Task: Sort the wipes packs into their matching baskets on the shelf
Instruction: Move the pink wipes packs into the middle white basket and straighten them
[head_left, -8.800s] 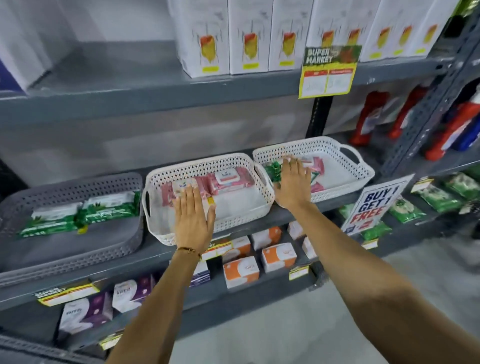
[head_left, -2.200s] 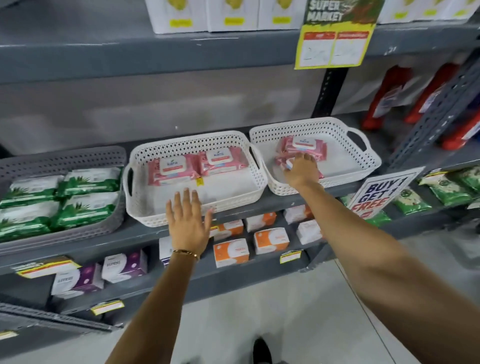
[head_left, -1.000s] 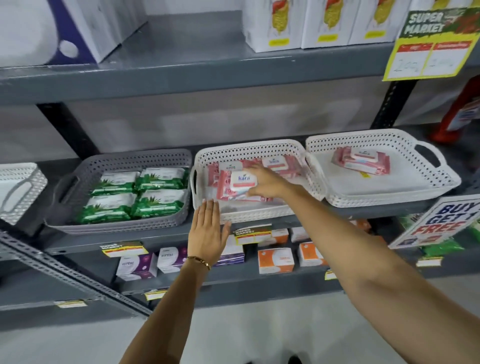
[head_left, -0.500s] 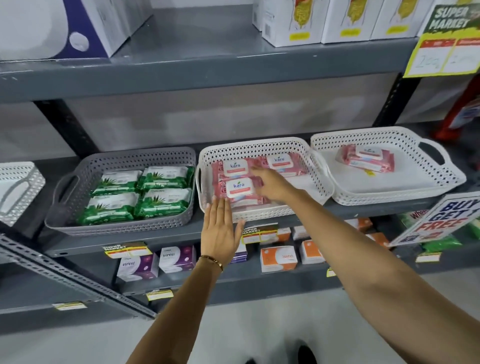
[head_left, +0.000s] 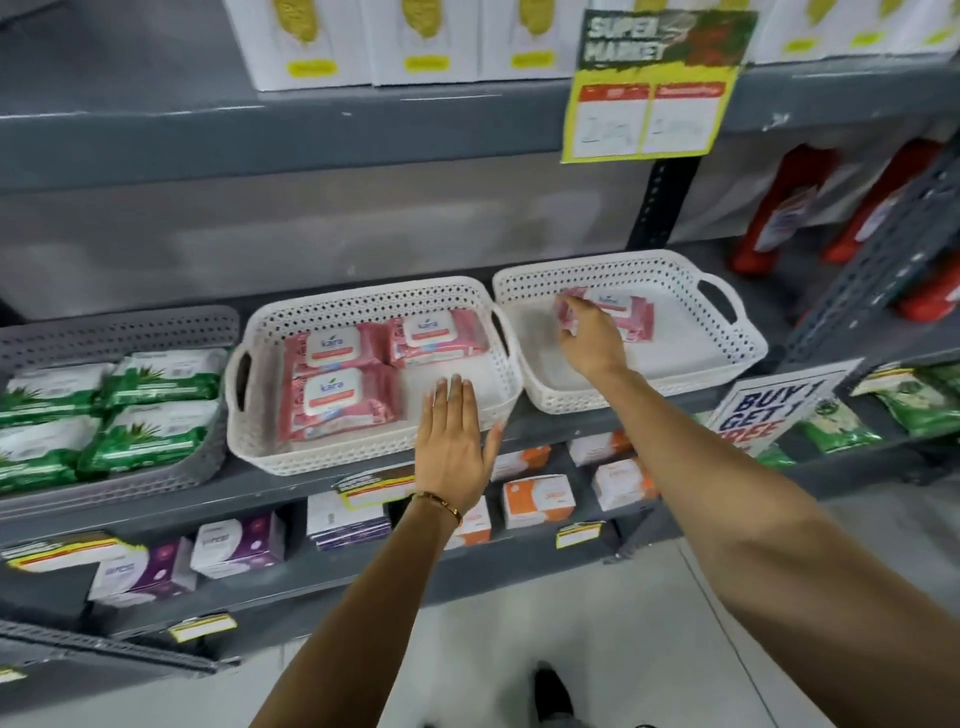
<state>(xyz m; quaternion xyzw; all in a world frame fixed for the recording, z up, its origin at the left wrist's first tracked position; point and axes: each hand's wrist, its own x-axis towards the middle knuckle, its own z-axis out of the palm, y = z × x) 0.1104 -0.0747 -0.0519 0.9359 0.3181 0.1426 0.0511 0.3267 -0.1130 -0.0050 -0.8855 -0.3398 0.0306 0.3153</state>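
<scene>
Half a second ago your right hand (head_left: 592, 340) was over the middle basket (head_left: 374, 457), laying down a pink pack; it has now swung across to the right basket (head_left: 727, 371) and reaches for the pink packs (head_left: 631, 317) stacked near that basket's back-left corner. The fingers are curled and spread over the stack's left end, touching it or just short of it; I cannot tell whether they have closed on a pack. Your left hand (head_left: 454, 447) is flat and open, fingers together, held against the middle basket's front-right rim, holding nothing.

The step in hand looks like fetching the next pink pack for the middle basket. The next move calls for lifting only the top pack and setting it in the bare front-right part of that basket.

Count: three pink packs lie in the middle basket, two along the left wall and one at the back. The right basket holds what looks like two, stacked. The grey basket (head_left: 156, 483) at the left shows four green packs (head_left: 150, 434).
</scene>
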